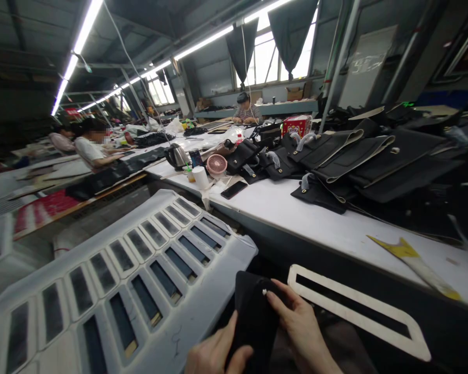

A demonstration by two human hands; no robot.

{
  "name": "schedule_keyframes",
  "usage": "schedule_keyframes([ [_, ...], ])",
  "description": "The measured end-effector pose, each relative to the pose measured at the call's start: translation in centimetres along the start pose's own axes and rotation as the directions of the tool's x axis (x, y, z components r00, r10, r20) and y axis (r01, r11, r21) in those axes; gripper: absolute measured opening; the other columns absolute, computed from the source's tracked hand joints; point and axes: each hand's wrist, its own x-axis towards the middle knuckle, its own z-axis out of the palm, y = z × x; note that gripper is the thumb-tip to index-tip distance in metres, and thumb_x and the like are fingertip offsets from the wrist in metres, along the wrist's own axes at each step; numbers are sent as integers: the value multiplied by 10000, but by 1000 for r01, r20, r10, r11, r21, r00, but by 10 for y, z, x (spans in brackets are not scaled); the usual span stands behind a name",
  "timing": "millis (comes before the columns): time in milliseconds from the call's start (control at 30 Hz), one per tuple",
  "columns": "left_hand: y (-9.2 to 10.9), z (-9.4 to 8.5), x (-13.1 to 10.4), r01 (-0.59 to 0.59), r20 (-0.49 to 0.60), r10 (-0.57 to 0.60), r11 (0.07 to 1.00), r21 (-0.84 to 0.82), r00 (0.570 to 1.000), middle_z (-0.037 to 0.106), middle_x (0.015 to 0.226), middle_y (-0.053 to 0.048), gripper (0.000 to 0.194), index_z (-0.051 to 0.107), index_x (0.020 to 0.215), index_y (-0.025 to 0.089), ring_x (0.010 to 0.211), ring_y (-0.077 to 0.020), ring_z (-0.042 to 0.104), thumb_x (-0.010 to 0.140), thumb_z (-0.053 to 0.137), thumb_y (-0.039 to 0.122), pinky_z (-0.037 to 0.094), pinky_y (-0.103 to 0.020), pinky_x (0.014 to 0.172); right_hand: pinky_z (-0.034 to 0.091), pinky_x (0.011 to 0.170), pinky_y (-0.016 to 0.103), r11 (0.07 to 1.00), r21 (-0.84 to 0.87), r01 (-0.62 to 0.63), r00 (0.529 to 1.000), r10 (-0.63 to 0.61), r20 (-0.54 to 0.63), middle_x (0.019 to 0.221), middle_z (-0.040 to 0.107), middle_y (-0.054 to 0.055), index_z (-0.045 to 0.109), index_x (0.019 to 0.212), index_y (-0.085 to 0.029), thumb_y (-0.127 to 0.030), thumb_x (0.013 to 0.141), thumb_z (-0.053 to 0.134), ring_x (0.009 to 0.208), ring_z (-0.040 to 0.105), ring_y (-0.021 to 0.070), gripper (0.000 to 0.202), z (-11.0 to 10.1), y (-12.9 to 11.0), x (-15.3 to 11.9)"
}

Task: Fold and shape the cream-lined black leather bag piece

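A black leather-like piece (253, 317) is held low in front of me, its rounded top corner tilted up. My left hand (218, 348) grips its left edge, thumb across the front. My right hand (300, 322) pinches the upper right edge, thumb beside a small shiny whitish spot (264, 292) whose kind I cannot make out. Just right of my right hand is a cream rounded frame (359, 309) with a long slot. On my left, a pale covered board (203, 317) bears rows of similar slotted frames (103, 272).
Along the white table (265, 208) lie a phone (234, 190), a pink fan (217, 165), a kettle (177, 157) and a white cup (200, 177). Black bags (335, 156) pile up at right, near a yellowed strip (413, 265). Several people sit farther back.
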Motion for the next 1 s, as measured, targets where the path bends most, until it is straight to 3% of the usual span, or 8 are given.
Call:
schedule_keyframes([
  [100,1,10,16,1,20,-4,992,127,1000,756,1060,-92,375,667,1223,263,902,-233,735,852,647,304,564,-217,777,541,912,395,999,-18,27,997,-26,68,1009,751,82,698,1088,-174,-512,673,780,984,683,291,542,13,14,-3],
  [200,0,14,27,88,24,-92,989,122,996,770,870,-94,225,740,1018,225,782,-223,733,900,568,307,526,-230,688,530,940,425,999,-26,42,996,-40,81,972,756,84,706,1071,-166,-533,680,768,971,685,303,540,10,33,-2],
  [333,-1,20,30,206,23,-209,973,100,978,723,704,-69,279,712,790,221,668,-202,692,923,520,373,451,-241,595,521,949,429,996,-87,9,998,-4,59,968,754,76,706,1097,-177,-577,699,733,996,676,311,565,-1,50,3],
  [467,-3,17,40,267,65,-270,962,53,961,756,913,-44,270,706,1011,260,838,-194,704,939,493,410,477,-236,716,502,957,406,948,-308,80,996,-64,62,1025,740,83,717,1088,-184,-607,718,698,1051,646,317,562,-4,52,6],
  [567,-1,13,51,240,15,-240,971,5,971,749,1003,-28,271,702,1066,267,915,-182,690,934,509,405,477,-237,818,504,935,395,923,-357,143,990,-128,65,1045,733,92,726,1069,-179,-598,726,693,1035,640,316,543,1,47,6],
  [733,9,15,61,304,-56,-317,938,-163,947,717,783,-18,322,714,820,213,743,-172,658,922,513,443,477,-238,695,535,812,340,926,-307,219,976,-202,87,947,729,75,719,1021,-176,-565,748,686,920,650,274,476,8,27,6],
  [900,16,23,66,359,-36,-402,853,-379,915,721,886,-14,326,684,1019,223,790,-175,652,909,522,484,499,-240,719,538,777,298,897,-374,237,969,-248,19,959,721,69,680,1019,-193,-596,725,685,897,657,253,499,13,-1,0],
  [1000,23,21,69,356,-91,-429,836,-417,899,698,837,-5,327,663,985,216,736,-162,621,901,526,501,481,-236,681,527,792,254,839,-427,337,937,-344,62,1031,710,52,636,1086,-230,-573,796,619,917,656,217,450,17,-18,-13],
])
